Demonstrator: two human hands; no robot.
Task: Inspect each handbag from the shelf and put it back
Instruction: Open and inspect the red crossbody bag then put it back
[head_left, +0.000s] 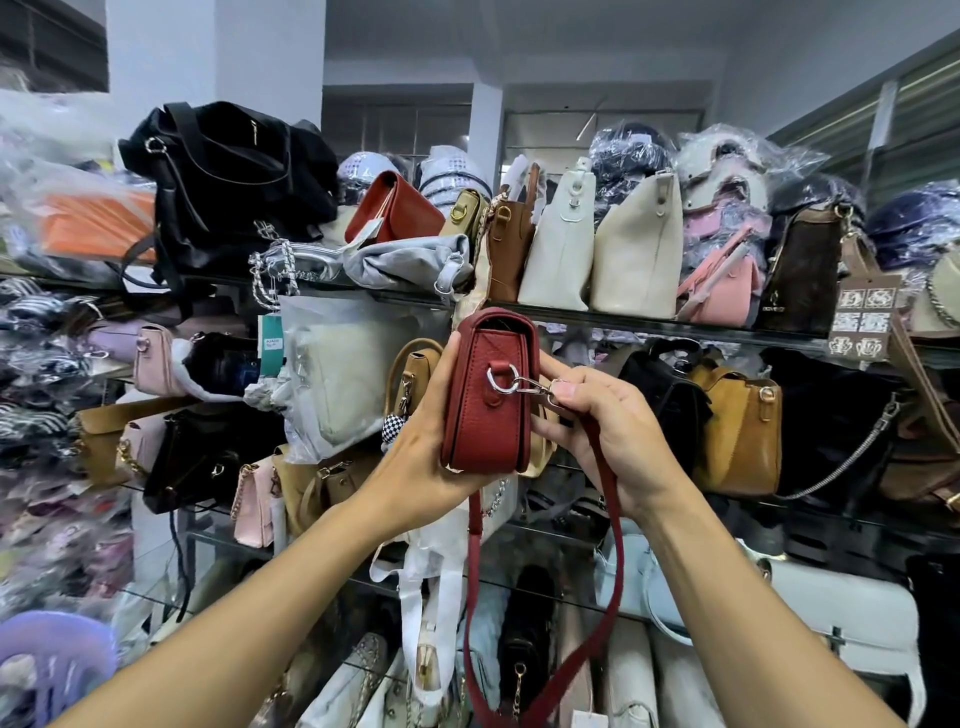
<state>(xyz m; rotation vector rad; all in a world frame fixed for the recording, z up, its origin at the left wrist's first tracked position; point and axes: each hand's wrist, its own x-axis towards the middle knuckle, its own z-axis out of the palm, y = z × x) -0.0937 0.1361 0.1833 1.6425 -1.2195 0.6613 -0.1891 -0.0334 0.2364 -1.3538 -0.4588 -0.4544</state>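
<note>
A small dark red handbag (491, 395) is held up end-on in front of the shelves, its side ring and silver clasp facing me. My left hand (423, 447) grips its left side and bottom. My right hand (597, 431) pinches the strap's end by the clasp. The red strap (605, 525) hangs down in a long loop below the bag. Behind stand glass shelves (649, 325) packed with handbags.
The top shelf carries a black tote (228, 182), a red bag (395, 208), a brown bag (509, 249) and two cream bags (636, 244). The middle shelf has tan bags (740, 431), black bags and pink ones (254, 499). Plastic-wrapped goods pile up at left.
</note>
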